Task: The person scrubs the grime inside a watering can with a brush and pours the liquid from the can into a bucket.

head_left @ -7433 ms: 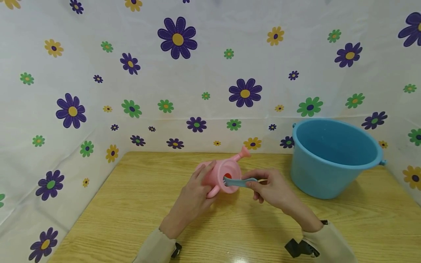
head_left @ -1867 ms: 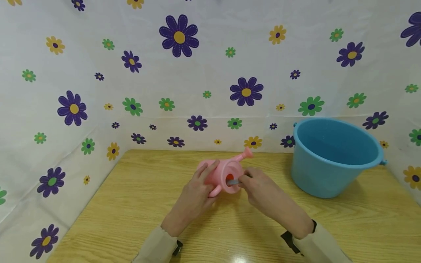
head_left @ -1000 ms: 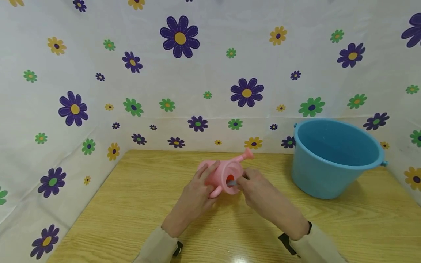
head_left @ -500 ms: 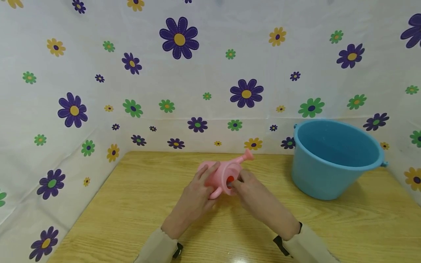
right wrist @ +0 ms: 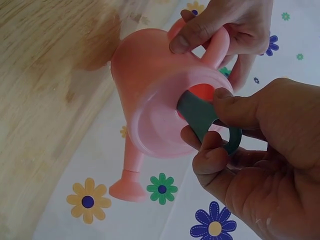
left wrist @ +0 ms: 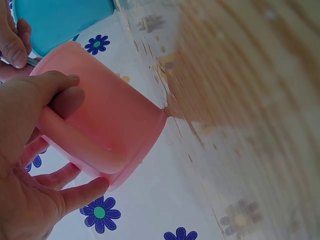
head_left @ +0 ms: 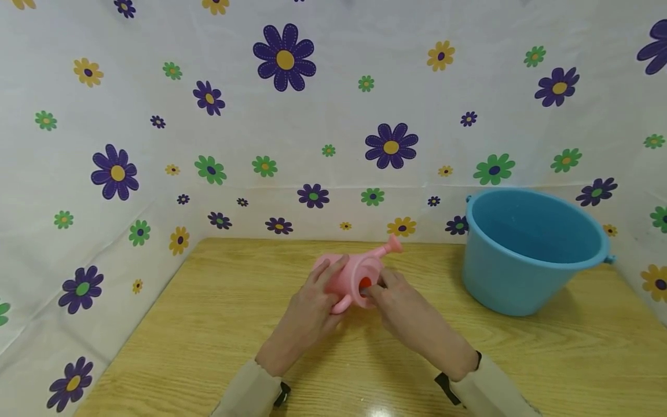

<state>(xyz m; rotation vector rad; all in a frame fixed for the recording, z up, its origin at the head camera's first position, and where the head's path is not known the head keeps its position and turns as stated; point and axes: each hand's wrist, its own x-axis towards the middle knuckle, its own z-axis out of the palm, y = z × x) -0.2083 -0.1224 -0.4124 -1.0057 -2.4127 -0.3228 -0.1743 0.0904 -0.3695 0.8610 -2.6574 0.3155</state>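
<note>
Pale cream sleeves (head_left: 492,389) here!
Black straps (head_left: 447,388) peek out beside the sleeves; left hand (head_left: 306,310) and right hand (head_left: 403,306) are bare.

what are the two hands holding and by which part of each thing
The left hand grips the pink watering can by its body, at the handle; the right hand pinches the blue-green utensil by its looped end.

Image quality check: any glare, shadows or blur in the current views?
Head: bright glare on the table at the frame's bottom edge, soft shadow beside the blue bucket; left wrist: wood grain blurred at right, watering can dully reflected; right wrist: similar reflection at upper left.
</note>
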